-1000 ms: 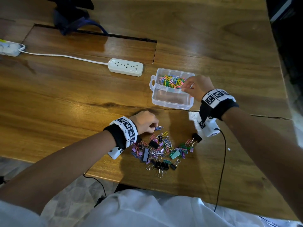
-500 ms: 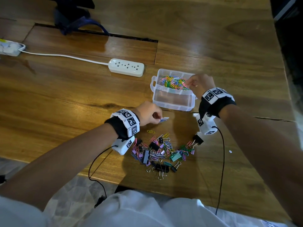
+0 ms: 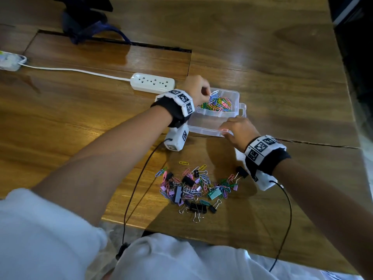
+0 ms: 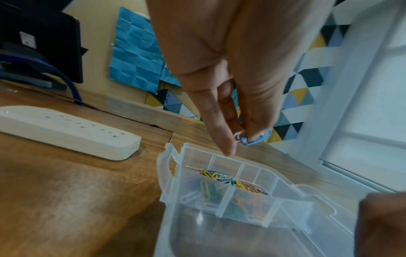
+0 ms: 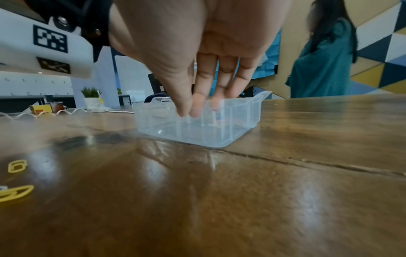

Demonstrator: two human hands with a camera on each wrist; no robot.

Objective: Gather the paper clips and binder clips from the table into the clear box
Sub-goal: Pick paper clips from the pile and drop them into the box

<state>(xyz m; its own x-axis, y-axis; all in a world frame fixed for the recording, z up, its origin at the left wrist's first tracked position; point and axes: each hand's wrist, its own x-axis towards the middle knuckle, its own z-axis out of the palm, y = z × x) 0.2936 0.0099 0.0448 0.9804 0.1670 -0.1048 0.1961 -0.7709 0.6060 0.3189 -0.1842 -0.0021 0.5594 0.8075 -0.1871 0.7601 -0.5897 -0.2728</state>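
My left hand (image 3: 196,88) pinches a blue wire paper clip (image 4: 252,140) directly above the clear plastic box's (image 3: 235,97) far compartment; right fingers (image 5: 194,106) rest straight on its near rim.

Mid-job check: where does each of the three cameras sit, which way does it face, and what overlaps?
Head: above, facing down at table; both forearms, left hand, right hand, clip pile.
Left wrist: along left hand pinching a blue paper clip over clear box; power strip beside it.
Right wrist: low, along right-hand fingers at the box's near wall.
Shared: the box appears in all three.
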